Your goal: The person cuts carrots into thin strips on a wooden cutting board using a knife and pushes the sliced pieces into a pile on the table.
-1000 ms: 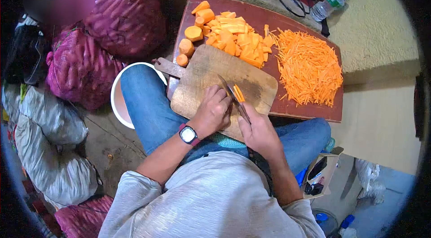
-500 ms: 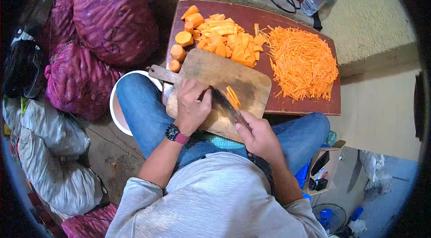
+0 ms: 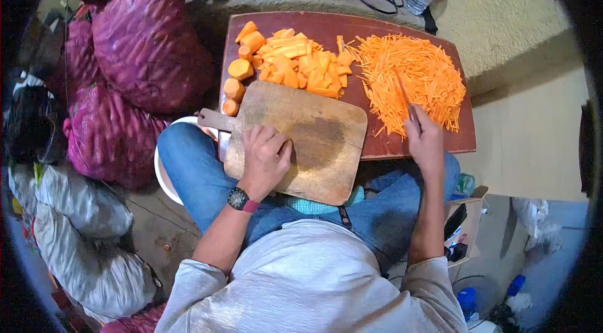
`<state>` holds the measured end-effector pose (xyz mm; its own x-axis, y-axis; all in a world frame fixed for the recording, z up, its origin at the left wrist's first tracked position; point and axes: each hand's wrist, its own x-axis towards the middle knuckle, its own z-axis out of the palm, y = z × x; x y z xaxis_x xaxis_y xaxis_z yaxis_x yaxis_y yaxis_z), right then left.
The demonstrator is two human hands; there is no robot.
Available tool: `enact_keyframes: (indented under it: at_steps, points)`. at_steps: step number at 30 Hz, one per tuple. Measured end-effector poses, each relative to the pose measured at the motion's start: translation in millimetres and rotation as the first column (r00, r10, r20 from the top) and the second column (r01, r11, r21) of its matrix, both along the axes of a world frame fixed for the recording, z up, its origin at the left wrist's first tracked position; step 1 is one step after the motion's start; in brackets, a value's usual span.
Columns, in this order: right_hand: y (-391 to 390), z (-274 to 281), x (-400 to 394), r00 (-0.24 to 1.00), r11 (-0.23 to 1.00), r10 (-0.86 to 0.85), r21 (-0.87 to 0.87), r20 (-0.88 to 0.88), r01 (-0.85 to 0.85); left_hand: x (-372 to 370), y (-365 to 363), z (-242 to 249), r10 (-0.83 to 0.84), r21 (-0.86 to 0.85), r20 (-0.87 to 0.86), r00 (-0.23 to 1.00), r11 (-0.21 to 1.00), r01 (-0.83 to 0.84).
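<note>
Right hand (image 3: 426,138) gripping the knife (image 3: 409,104), blade at the heap of carrot strips (image 3: 418,79) on the red table (image 3: 377,145); left hand (image 3: 266,156) loosely curled on the wooden board (image 3: 314,138)

From where I watch, the light is moderate, brightest on the grey shirt (image 3: 308,276) and the cream wall (image 3: 502,13). A soft shadow lies on that wall beyond the desk's (image 3: 370,145) right edge. My view bows at its sides and falls to black in the corners. The shredded carrots (image 3: 427,75) read fairly sharp; the knife (image 3: 404,96) looks slightly smeared.
</note>
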<state>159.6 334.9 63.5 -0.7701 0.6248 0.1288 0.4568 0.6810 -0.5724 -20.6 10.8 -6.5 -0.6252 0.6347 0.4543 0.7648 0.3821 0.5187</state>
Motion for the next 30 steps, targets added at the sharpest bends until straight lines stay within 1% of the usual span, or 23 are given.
enact_keyframes:
  at_steps: [2, 3, 4, 5, 6, 7, 8, 9, 10, 12, 14, 15, 16, 17, 18, 19, 20, 23, 24, 26, 27, 28, 30]
  points:
    - [3, -38, -1, 0.965, 0.976, 0.135, 0.199, -0.227, -0.09, 0, 3, 3, 0.033, 0.015, 0.035, 0.999, 0.999, -0.034]
    - [-10, -24, -2, 0.988, 0.975, 0.109, 0.206, -0.107, -0.085, 0, 6, 4, 0.014, 0.004, 0.017, 1.0, 1.0, -0.014]
    - [-14, -21, -1, 0.989, 0.979, 0.085, 0.194, -0.124, -0.059, 1, 12, 5, -0.008, 0.019, 0.042, 0.999, 1.0, 0.008]
    - [-16, -21, 1, 0.98, 0.956, 0.159, 0.266, -0.119, -0.122, 1, 19, 7, -0.032, 0.033, 0.07, 0.997, 0.999, 0.03]
    - [-16, -20, 3, 0.967, 0.923, 0.233, 0.338, -0.106, -0.186, 1, 30, 15, -0.052, 0.023, 0.057, 0.997, 0.998, 0.051]
    - [-16, -19, 5, 0.969, 0.928, 0.216, 0.334, -0.119, -0.166, 0, 46, 28, -0.105, 0.029, 0.001, 0.994, 0.994, 0.105]
    - [-15, -18, 6, 0.967, 0.908, 0.236, 0.376, -0.094, -0.185, -1, 64, 38, -0.152, 0.035, -0.054, 0.987, 0.987, 0.154]
    - [-14, -17, 6, 0.964, 0.885, 0.257, 0.417, -0.068, -0.207, -3, 83, 42, -0.179, 0.04, -0.059, 0.982, 0.983, 0.181]
    - [-14, -18, 7, 0.96, 0.861, 0.276, 0.454, -0.041, -0.228, -6, 105, 48, -0.213, 0.034, -0.106, 0.971, 0.975, 0.218]
    - [-12, -24, 8, 0.961, 0.868, 0.264, 0.453, -0.078, -0.202, -11, 153, 56, -0.272, 0.046, -0.176, 0.946, 0.958, 0.284]
    - [-9, -25, 9, 0.964, 0.843, 0.264, 0.496, -0.04, -0.21, -17, 201, 57, -0.303, 0.064, -0.209, 0.93, 0.944, 0.323]
    - [-9, -23, 9, 0.96, 0.852, 0.267, 0.485, -0.082, -0.196, -22, 223, 51, -0.323, -0.017, -0.229, 0.918, 0.945, 0.328]
    - [-6, -23, 11, 0.961, 0.853, 0.261, 0.487, -0.088, -0.187, -28, 242, 45, -0.341, -0.099, -0.247, 0.907, 0.94, 0.327]
    - [-5, -23, 13, 0.968, 0.861, 0.237, 0.479, -0.085, -0.169, -35, 260, 38, -0.346, -0.103, -0.25, 0.904, 0.938, 0.33]
    - [-4, -24, 16, 0.973, 0.869, 0.215, 0.47, -0.081, -0.153, -43, 275, 31, -0.309, -0.134, -0.301, 0.902, 0.95, 0.281]
    - [-3, -24, 18, 0.972, 0.871, 0.219, 0.467, -0.088, -0.154, -48, 283, 27, -0.267, -0.163, -0.354, 0.896, 0.961, 0.223]
    - [-1, -24, 18, 0.978, 0.881, 0.199, 0.448, -0.064, -0.15, -52, 287, 22, -0.259, -0.169, -0.36, 0.896, 0.963, 0.21]
    - [-3, -26, 16, 0.978, 0.891, 0.208, 0.419, -0.03, -0.177, -53, 285, 22, -0.313, -0.104, -0.227, 0.922, 0.949, 0.297]
    - [-4, -26, 16, 0.977, 0.891, 0.211, 0.413, -0.007, -0.19, -48, 279, 24, -0.304, -0.111, -0.234, 0.924, 0.952, 0.285]
    - [-5, -26, 13, 0.972, 0.89, 0.235, 0.402, 0.001, -0.215, -38, 269, 25, -0.442, -0.164, -0.267, 0.856, 0.897, 0.411]
    - [-6, -27, 13, 0.972, 0.878, 0.232, 0.425, 0.027, -0.221, -38, 269, 23, -0.439, -0.169, -0.195, 0.877, 0.896, 0.411]
    - [-8, -27, 12, 0.972, 0.864, 0.228, 0.449, 0.054, -0.227, -39, 272, 21, -0.43, -0.17, -0.192, 0.882, 0.9, 0.401]
    - [-13, -24, 9, 0.968, 0.861, 0.247, 0.451, 0.033, -0.235, -45, 281, 19, -0.332, -0.246, -0.273, 0.903, 0.932, 0.268]
